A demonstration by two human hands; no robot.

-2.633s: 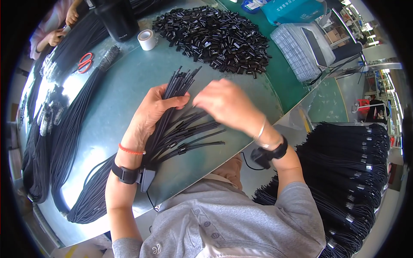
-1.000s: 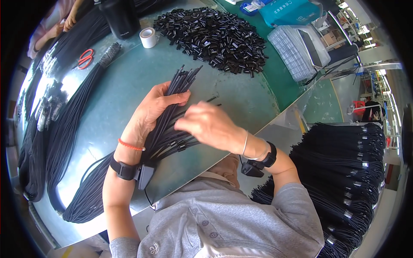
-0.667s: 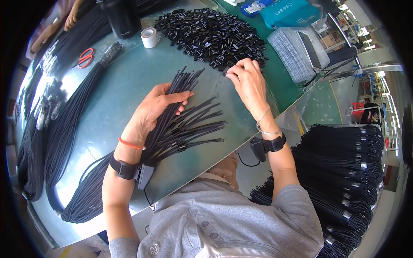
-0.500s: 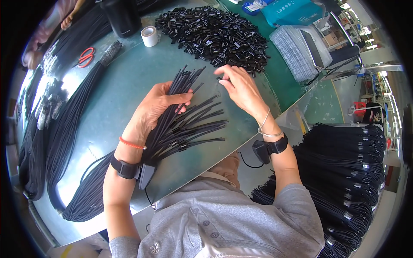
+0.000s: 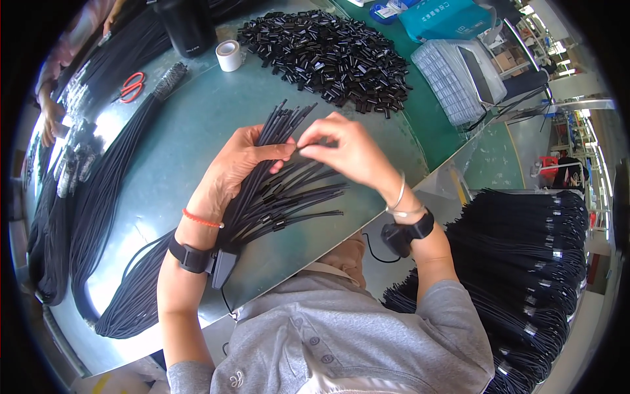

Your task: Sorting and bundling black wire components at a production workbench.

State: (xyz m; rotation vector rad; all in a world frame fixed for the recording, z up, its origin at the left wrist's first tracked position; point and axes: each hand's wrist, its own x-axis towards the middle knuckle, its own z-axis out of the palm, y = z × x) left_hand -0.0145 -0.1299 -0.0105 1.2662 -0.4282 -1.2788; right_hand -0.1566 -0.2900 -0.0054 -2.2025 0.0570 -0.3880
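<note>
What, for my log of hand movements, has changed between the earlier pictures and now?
The right hand took a small black piece from the pile's edge, then moved left and down to the left hand. A co-worker's hand shifted lower. The left hand stayed around the cables; scissors and tape stayed put.

White characters (image 5: 441, 12) + boxed mark on teal bag (image 5: 420, 25) up & R of the R hand (image 5: 348, 148), tiny pale print (image 5: 192, 48) on blk bottle (image 5: 184, 26) up & L of the L hand (image 5: 252, 156), too sm. to make out, plus white script emblem (image 5: 236, 379) on gry shirt (image 5: 387, 328) below both.
</note>
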